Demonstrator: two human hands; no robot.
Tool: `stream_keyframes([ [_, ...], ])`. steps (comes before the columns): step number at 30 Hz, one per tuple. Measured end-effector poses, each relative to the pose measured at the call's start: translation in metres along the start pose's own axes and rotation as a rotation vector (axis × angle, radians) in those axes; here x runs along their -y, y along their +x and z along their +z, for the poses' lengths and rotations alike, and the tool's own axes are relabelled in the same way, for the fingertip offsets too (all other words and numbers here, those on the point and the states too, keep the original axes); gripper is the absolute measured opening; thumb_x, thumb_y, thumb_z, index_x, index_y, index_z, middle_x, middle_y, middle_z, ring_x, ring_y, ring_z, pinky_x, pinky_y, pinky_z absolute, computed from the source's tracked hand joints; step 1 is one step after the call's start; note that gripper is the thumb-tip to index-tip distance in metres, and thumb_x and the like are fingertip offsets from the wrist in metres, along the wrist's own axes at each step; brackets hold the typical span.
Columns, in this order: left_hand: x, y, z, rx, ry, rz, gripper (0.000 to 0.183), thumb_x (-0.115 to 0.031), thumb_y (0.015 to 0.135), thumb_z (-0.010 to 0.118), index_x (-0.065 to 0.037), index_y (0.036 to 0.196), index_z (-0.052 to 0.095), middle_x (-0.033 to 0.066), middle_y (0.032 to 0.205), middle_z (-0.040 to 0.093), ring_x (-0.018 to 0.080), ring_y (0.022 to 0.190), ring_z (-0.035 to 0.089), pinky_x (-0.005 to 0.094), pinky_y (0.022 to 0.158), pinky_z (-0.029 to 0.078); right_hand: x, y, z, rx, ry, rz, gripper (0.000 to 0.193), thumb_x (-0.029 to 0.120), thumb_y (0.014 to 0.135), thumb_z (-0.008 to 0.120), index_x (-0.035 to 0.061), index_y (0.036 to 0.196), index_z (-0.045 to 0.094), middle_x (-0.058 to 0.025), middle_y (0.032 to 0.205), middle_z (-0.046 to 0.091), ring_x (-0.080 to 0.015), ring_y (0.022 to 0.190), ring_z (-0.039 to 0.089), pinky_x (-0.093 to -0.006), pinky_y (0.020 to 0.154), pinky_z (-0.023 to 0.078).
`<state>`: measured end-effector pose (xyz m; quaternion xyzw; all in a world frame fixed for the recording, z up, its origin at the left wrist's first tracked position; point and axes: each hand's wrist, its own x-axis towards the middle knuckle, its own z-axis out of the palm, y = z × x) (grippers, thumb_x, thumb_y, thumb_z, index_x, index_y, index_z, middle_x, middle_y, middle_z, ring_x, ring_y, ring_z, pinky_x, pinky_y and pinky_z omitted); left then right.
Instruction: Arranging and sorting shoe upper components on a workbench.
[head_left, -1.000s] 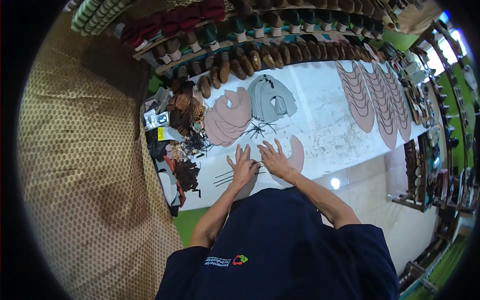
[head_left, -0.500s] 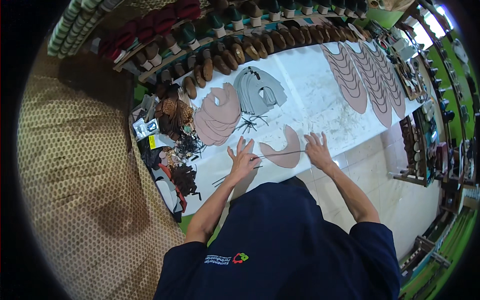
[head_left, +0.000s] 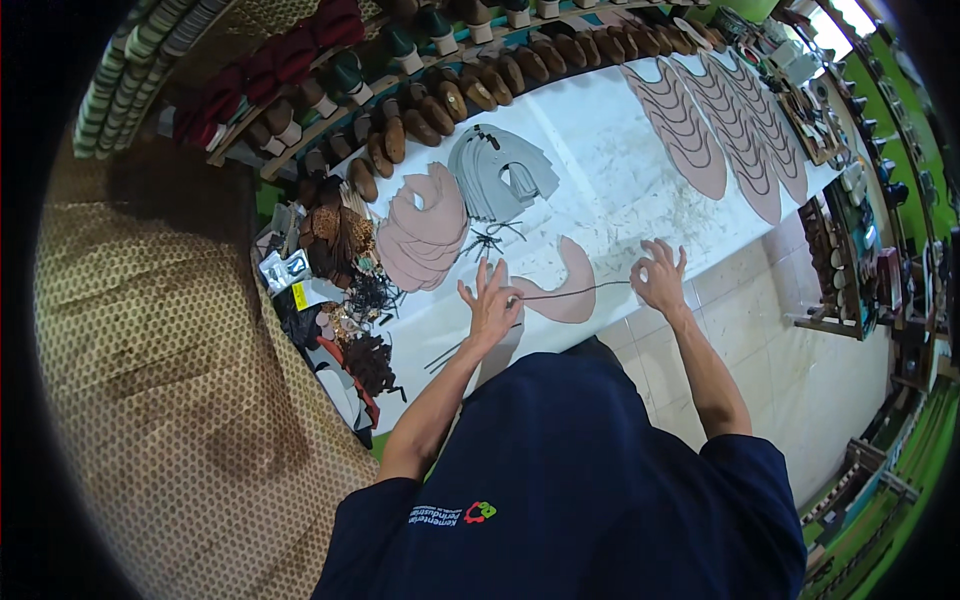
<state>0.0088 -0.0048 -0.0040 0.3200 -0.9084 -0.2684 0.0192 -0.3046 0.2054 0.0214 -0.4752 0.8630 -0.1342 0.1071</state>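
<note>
A thin dark strip [head_left: 572, 293] is stretched between my two hands, sagging slightly. My left hand [head_left: 490, 303] pinches its left end between thumb and finger, the other fingers spread. At its right end my right hand [head_left: 660, 278] pinches too, over the table's near edge. Behind the strip, a pink crescent-shaped upper piece [head_left: 577, 270] lies flat on the white table [head_left: 590, 150]; the strip crosses in front of it. A few more dark strips [head_left: 445, 356] lie beside my left wrist.
Fanned stacks of pink pieces [head_left: 425, 240] and grey pieces [head_left: 500, 175] lie beyond my left hand, with short dark strips [head_left: 490, 240] nearby. Overlapping edged pink pieces [head_left: 690, 130] fill the far right. Brown shoe lasts [head_left: 440, 110] line the back; scraps [head_left: 370, 360] crowd the left end.
My right hand has moved right and closed into a pinch, stretching the strip wider across the pink piece. My left hand keeps its hold. The whole view has shifted slightly.
</note>
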Motion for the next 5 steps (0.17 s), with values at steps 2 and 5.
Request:
stream_keyframes([
  [2,0.005,-0.002,-0.001,-0.009,0.023,-0.032,0.016,-0.03,0.093,0.076,-0.02,0.104,0.082,0.0106,0.172,0.033,0.0388,0.163,0.009,0.082,0.114,0.001,0.013,0.001,0.002,-0.078,0.031,-0.001,0.012,0.022,0.084,0.076,0.0121,0.091,0.076,-0.0097,0.144,0.06,-0.0327,0.148,0.043,-0.0681,0.124,0.017],
  [5,0.015,-0.007,0.002,-0.117,0.057,-0.053,0.027,-0.029,0.09,0.077,-0.023,0.116,0.078,0.0136,0.174,0.027,0.0408,0.163,0.008,0.0825,0.114,0.005,0.04,0.007,0.024,-0.131,0.142,-0.166,0.017,0.025,0.081,0.082,0.0158,0.093,0.076,-0.009,0.143,0.061,-0.0323,0.145,0.046,-0.0644,0.124,0.017],
])
